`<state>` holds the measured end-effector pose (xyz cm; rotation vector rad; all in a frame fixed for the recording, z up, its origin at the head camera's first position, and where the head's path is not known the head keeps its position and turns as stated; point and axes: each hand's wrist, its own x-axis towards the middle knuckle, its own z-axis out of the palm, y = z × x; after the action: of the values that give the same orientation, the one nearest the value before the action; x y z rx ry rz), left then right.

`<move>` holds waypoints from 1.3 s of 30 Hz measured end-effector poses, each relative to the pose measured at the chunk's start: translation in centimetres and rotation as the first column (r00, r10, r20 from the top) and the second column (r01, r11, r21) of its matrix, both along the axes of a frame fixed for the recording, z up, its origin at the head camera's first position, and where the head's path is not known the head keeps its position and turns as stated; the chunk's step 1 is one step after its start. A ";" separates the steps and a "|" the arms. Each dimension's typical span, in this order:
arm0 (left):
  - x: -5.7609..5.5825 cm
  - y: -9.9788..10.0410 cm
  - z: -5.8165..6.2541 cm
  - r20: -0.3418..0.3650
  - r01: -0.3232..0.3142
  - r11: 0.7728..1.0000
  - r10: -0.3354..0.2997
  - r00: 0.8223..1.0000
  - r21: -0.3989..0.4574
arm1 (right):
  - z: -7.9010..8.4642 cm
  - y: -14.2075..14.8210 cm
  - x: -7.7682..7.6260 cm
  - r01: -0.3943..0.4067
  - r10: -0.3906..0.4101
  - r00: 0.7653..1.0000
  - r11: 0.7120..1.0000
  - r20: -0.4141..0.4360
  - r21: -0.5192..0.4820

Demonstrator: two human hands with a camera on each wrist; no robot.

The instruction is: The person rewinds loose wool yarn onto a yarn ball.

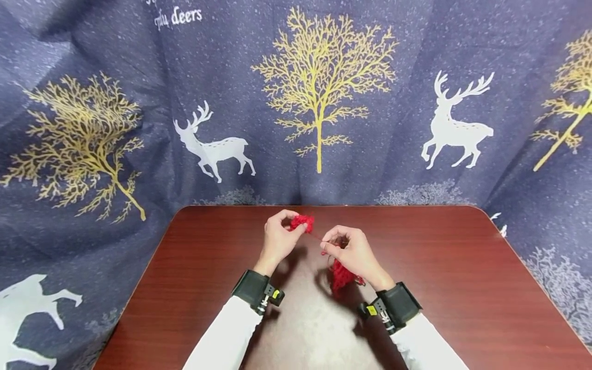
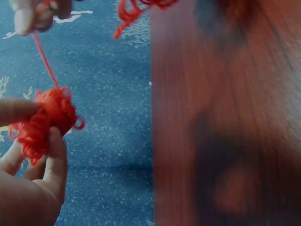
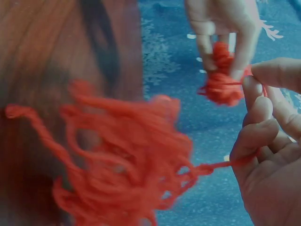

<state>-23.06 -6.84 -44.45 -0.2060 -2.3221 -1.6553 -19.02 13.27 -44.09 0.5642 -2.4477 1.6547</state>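
My left hand [image 1: 279,237] pinches a small looped bundle of red yarn [image 2: 52,115] between thumb and fingers, held up over the table's far part. From that bundle a single taut strand [image 2: 45,61] runs across to my right hand [image 1: 355,252], whose thumb and forefinger pinch it. Below the right hand dangles a larger loose tangle of red yarn [image 3: 127,155], tied to the strand that passes through the curled fingers. In the right wrist view, the left hand's bundle appears beyond the right fingertips [image 3: 263,107].
A brown wooden table [image 1: 208,257] with rounded far corners lies under both hands, with a bright glare at its middle. Behind it hangs a dark blue curtain [image 1: 222,61] printed with deer and golden trees. Each wrist wears a black strap with a small camera.
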 end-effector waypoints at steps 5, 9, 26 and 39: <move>0.3 -0.4 -0.6 0.049 0.084 0.986 -0.078 0.996 -0.141 | 1.0 0.5 -0.4 0.006 -0.006 1.000 0.998 0.010 -0.055; 0.5 -0.8 -1.0 0.053 0.176 0.962 -0.169 0.984 -0.208 | 1.3 1.1 -0.8 0.027 -0.017 0.997 0.991 0.073 -0.134; 1.4 -1.8 -0.2 0.063 0.651 0.751 -0.659 0.750 0.112 | 0.1 1.6 -2.5 0.126 -0.022 0.962 0.921 0.274 -0.368; 1.6 -1.7 0.7 -0.041 0.520 0.602 -0.629 0.776 0.605 | -2.5 0.0 -1.7 0.117 0.023 0.932 0.926 0.363 -0.359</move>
<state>-21.42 -8.58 -43.78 -0.7741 -1.7889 -2.7363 -20.76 13.23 -46.63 0.1515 -2.2336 2.3038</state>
